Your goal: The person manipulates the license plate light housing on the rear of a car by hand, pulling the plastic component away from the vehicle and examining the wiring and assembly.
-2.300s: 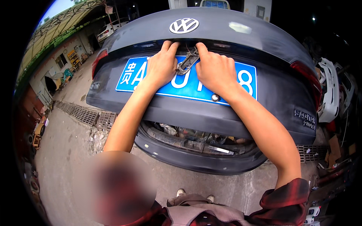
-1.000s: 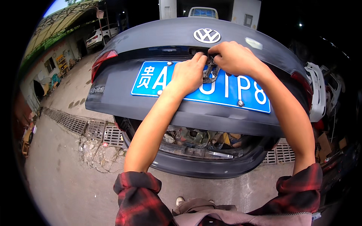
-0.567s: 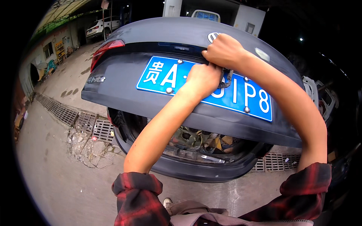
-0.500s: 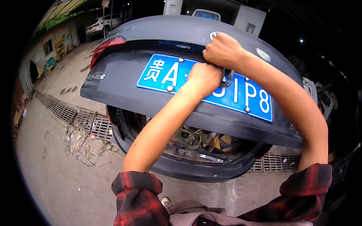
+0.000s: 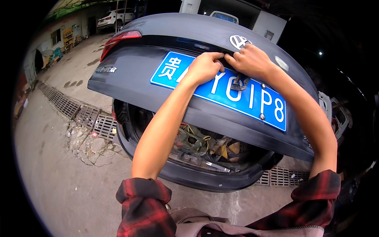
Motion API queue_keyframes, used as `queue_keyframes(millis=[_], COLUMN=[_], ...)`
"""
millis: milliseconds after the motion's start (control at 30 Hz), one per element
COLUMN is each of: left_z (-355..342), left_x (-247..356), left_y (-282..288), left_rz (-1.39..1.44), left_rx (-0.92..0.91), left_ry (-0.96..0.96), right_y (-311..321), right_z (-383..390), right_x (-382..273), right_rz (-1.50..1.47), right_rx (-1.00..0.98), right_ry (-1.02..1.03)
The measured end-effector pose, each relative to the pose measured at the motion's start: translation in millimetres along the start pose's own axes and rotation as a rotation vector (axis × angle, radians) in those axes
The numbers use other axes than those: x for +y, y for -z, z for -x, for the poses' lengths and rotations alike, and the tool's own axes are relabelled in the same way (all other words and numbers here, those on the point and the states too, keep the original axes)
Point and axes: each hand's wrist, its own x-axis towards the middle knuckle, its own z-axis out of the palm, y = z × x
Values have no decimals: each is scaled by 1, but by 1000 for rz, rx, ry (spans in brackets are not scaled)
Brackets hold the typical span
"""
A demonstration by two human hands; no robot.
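A dark grey car trunk lid [image 5: 130,81] stands raised in front of me, with a blue license plate [image 5: 256,98] on it. My left hand [image 5: 205,68] rests at the plate's upper edge, fingers curled by the dark recess above it. Close beside it, my right hand [image 5: 252,61] bends its fingers into the same recess, just under the round silver emblem [image 5: 238,42]. Below the right fingers a small dark metal part [image 5: 240,83] hangs over the plate. What the fingertips of either hand grip is hidden.
Under the lid, the open trunk [image 5: 197,144] holds jumbled things, above the dark bumper [image 5: 197,179]. Floor grates [image 5: 104,127] run along broken concrete [image 5: 92,148] at left. A white car [image 5: 114,19] is parked at the far left. A red tail light [image 5: 120,41] sits on the lid's left.
My hands have drawn slightly apart at the recess. The left has moved up on the plate and its fist has loosened; the right has come down, uncovering more of the emblem.
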Motion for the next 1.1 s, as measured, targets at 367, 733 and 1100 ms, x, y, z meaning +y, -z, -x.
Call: queue_keyframes(millis=[367,733,1100], left_z=[7,-2,-5], left_x=[23,17,16], left_y=[-25,-26,-22], left_rz=[-522,-330,-342], left_rx=[83,155,332], left_ry=[-11,-91,-89], right_y=[-5,-30,-36], right_z=[29,44,65], right_x=[-16,-42,-48], right_rz=[-58,-945,-1004], right_rx=[224,576,715], right_ry=[-50,-446,-525])
